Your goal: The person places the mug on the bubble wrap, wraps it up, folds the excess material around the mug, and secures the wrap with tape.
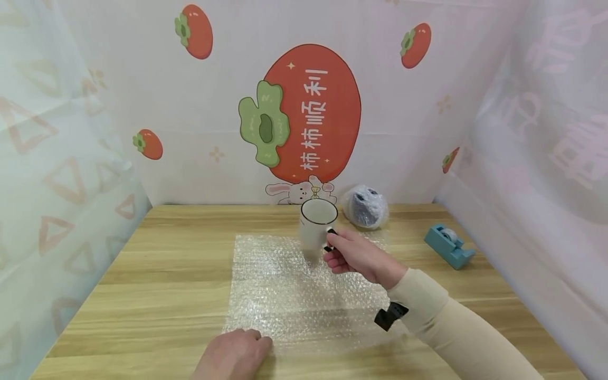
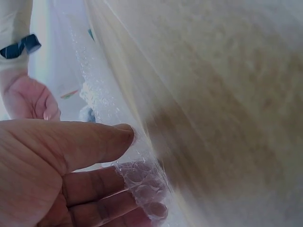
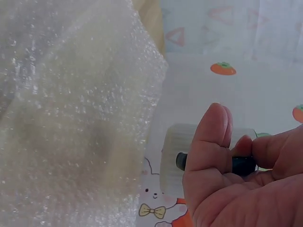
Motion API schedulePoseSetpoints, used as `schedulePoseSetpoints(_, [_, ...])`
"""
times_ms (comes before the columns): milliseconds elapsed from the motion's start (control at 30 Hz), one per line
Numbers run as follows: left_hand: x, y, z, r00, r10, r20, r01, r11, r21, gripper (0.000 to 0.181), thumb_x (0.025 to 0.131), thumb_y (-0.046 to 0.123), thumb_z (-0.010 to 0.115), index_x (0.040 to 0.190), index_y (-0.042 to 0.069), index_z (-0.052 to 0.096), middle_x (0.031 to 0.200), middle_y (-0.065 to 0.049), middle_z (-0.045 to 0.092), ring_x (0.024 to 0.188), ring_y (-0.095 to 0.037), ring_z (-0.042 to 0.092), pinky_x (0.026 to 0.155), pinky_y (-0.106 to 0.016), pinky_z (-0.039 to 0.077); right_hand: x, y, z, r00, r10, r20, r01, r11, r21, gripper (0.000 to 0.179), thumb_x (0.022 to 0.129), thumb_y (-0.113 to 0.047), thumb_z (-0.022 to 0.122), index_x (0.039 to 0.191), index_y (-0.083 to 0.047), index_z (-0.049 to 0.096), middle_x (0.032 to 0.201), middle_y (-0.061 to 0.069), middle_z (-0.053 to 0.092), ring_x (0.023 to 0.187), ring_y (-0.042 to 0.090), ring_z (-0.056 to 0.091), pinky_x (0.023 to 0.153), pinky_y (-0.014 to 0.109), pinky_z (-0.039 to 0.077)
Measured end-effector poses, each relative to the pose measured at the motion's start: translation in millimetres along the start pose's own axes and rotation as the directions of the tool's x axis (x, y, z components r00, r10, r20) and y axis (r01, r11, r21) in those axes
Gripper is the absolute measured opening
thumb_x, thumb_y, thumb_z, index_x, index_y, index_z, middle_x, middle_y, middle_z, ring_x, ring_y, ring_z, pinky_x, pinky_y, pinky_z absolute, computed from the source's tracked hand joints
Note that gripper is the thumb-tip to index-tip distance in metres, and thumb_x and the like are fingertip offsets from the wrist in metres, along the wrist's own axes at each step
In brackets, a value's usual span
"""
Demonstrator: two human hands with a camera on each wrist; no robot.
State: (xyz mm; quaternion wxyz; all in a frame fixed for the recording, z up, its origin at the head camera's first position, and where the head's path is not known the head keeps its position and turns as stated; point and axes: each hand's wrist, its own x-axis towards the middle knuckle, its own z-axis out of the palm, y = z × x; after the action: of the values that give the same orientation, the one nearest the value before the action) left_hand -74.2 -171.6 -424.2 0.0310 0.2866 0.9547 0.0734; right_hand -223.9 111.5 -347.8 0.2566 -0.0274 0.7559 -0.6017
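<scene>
My right hand (image 1: pixel 353 256) grips the black handle (image 3: pixel 244 165) of a white mug (image 1: pixel 313 232) with a dark rim. Upright over the far part of a bubble wrap sheet (image 1: pixel 280 295), the mug looks slightly blurred at its base. In the right wrist view, fingers curl round the handle in front of the mug (image 3: pixel 171 156). My left hand (image 1: pixel 235 353) is at the sheet's near left corner. The left wrist view has the edge of the bubble wrap (image 2: pixel 144 182) between its thumb and fingers, with fingertips showing through the plastic.
A bubble-wrapped blue-grey object (image 1: pixel 366 207) stands at the back, right of the mug. Farther right on the wooden table (image 1: pixel 166 274) sits a teal tape dispenser (image 1: pixel 448 246). Printed cloth (image 1: pixel 228 116) encloses the back and both sides.
</scene>
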Motion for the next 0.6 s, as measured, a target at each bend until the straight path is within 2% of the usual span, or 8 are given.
schedulePoseSetpoints(300, [1.7,2.2,-1.4,1.0,-0.014,0.002,0.014,1.0,0.016,0.07,0.066,0.087,0.068,0.081,0.019,0.061,0.072,0.006,0.058,0.062,-0.01,0.052,0.054,-0.032,0.045,-28.5,30,8,0.999,0.032,0.021,-0.031,0.999,-0.033,0.031,0.11,-0.028,0.043,0.111,0.002,0.05,0.088,0.006,0.064,0.074,0.014,0.061,0.07,0.03,0.058])
schedulePoseSetpoints(600, [3.0,5.2,-1.0,1.0,-0.018,0.008,0.018,1.0,0.019,0.071,0.065,0.087,0.069,0.082,0.019,0.063,0.071,0.006,0.058,0.061,-0.009,0.051,0.054,-0.031,0.046,-43.0,53,20,0.998,0.049,0.038,-0.049,0.999,-0.022,0.032,0.11,-0.028,0.044,0.11,0.003,0.051,0.088,0.007,0.064,0.074,0.015,0.061,0.068,0.031,0.058])
